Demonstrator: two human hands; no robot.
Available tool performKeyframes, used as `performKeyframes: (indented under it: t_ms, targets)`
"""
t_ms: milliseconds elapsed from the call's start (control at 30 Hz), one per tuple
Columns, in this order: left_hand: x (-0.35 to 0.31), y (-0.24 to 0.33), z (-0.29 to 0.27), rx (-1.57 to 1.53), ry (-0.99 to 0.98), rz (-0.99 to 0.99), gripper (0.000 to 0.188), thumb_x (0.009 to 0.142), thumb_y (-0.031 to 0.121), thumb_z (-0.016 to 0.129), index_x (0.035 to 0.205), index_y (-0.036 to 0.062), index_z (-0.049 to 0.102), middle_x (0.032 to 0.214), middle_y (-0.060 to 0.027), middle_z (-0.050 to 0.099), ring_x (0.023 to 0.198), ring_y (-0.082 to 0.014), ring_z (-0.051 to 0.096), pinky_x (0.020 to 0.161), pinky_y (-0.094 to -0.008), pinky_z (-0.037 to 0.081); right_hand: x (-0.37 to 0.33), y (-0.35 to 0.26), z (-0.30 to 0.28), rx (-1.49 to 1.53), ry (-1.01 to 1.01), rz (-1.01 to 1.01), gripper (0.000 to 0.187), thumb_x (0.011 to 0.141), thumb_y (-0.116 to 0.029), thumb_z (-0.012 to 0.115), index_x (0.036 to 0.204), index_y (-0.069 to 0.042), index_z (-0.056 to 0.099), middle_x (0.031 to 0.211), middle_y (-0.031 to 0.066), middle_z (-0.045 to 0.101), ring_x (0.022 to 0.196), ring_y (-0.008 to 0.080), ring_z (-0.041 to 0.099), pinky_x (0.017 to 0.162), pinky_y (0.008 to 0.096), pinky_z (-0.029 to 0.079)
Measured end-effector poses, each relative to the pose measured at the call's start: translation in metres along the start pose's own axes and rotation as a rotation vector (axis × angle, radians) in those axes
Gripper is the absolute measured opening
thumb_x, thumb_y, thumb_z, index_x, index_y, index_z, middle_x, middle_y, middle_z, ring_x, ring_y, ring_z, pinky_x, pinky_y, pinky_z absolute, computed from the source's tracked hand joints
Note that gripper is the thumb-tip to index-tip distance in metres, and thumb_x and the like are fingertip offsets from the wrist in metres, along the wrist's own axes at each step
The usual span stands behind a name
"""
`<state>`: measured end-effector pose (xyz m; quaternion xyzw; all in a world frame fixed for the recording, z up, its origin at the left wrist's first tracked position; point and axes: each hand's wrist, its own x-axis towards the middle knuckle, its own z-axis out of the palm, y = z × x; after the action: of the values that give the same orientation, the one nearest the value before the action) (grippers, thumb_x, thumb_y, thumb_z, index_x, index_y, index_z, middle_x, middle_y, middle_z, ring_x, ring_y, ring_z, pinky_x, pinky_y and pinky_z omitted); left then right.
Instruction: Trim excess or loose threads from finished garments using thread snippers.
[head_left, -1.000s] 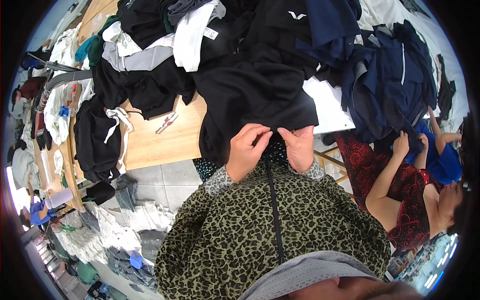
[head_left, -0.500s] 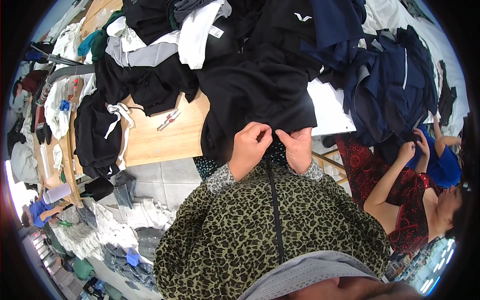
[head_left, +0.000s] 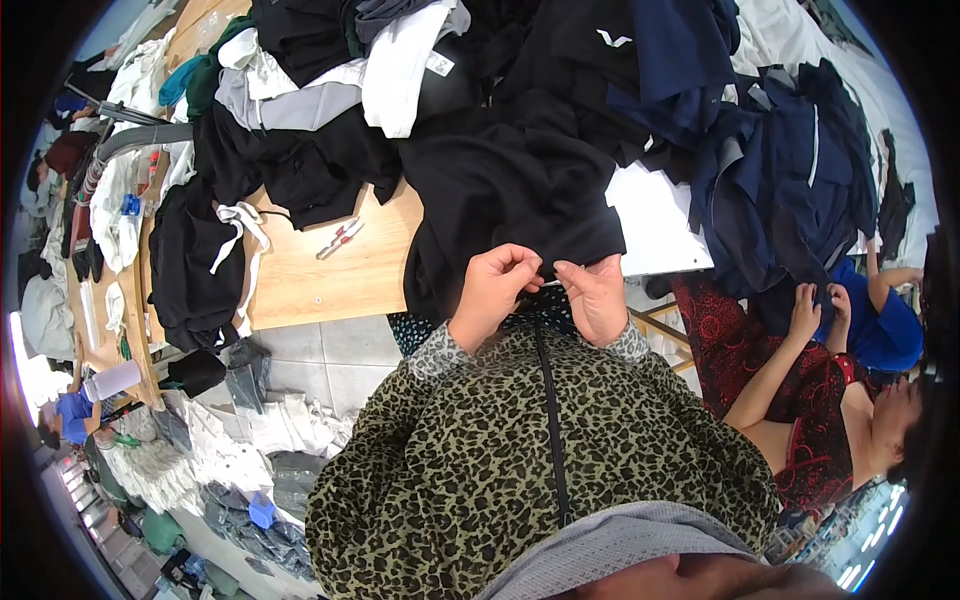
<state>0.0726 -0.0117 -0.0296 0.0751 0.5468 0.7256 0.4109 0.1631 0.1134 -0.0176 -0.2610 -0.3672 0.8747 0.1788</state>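
Note:
A black cloth garment point(head_left: 510, 185) lies over the table's front edge, its near end right in front of me. My left hand point(head_left: 494, 290) is closed in a pinch at that near edge, thumb against the bent forefinger. Just to the right, my right hand point(head_left: 597, 300) grips the same edge, thumb on top and the other fingers partly hidden under the cloth. The two thumbs are close together, a small gap between them. Whether a thread lies between the fingertips is too small to tell.
A small red-and-silver tool point(head_left: 340, 238) lies on the wooden tabletop point(head_left: 345, 285). Black garments with white drawstrings point(head_left: 200, 260) sit at left. Navy garments point(head_left: 790, 180) are heaped at right, beside a co-worker in a dark red patterned top point(head_left: 745, 350). White cloth point(head_left: 215, 440) covers floor at lower left.
My left hand has turned slightly, and its fingers reach a little closer to the right thumb. The garment's right corner has shifted slightly left. The co-worker's hands have moved a little.

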Motion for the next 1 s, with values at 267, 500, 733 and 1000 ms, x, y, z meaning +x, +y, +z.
performKeyframes:
  t_ms: [267,500,733,1000]
  targets:
    - [0.057,-0.002,-0.097,0.774,0.694,0.444,0.049,0.08,0.024,0.071,0.114,-0.0054,0.052,0.115,-0.0202,0.052,0.107,-0.0322,0.05,0.088,-0.0345,0.044,0.003,-0.063,-0.075,-1.663,-0.865,0.341,0.043,0.073,-0.039,0.071,0.085,0.002,0.066,0.077,0.0226,0.061,0.075,0.0363,0.061,0.068,0.0418,0.048]
    - [0.111,0.022,-0.044,-0.014,0.034,0.119,0.054,0.072,-0.001,0.061,0.125,-0.0032,0.048,0.117,-0.0105,0.057,0.105,-0.0224,0.055,0.09,-0.0348,0.046,0.086,-0.067,-0.069,-0.762,-0.129,0.011,0.096,0.072,-0.015,0.076,0.146,-0.006,0.015,0.143,0.0185,0.031,0.118,0.0275,0.047,0.092,0.036,0.045]
    - [0.044,0.093,0.035,0.775,-0.71,0.684,0.069,0.077,0.012,0.062,0.136,-0.0079,0.031,0.129,-0.0281,0.044,0.122,-0.0352,0.044,0.103,-0.0369,0.034,0.112,-0.034,-0.048,-0.623,-0.562,0.023,0.092,0.064,-0.019,0.079,0.14,-0.001,0.031,0.142,0.0095,0.038,0.127,0.0248,0.038,0.109,0.0361,0.028]
    - [0.026,0.114,-0.032,0.657,-0.123,0.923,0.058,0.075,0.006,0.067,0.129,-0.001,0.047,0.136,-0.021,0.042,0.123,-0.0338,0.045,0.101,-0.0397,0.036,0.394,-0.388,-0.175,-0.908,-0.504,-0.289,0.089,0.067,-0.027,0.076,0.139,-0.001,0.032,0.143,0.0108,0.037,0.128,0.0262,0.037,0.109,0.0366,0.027]
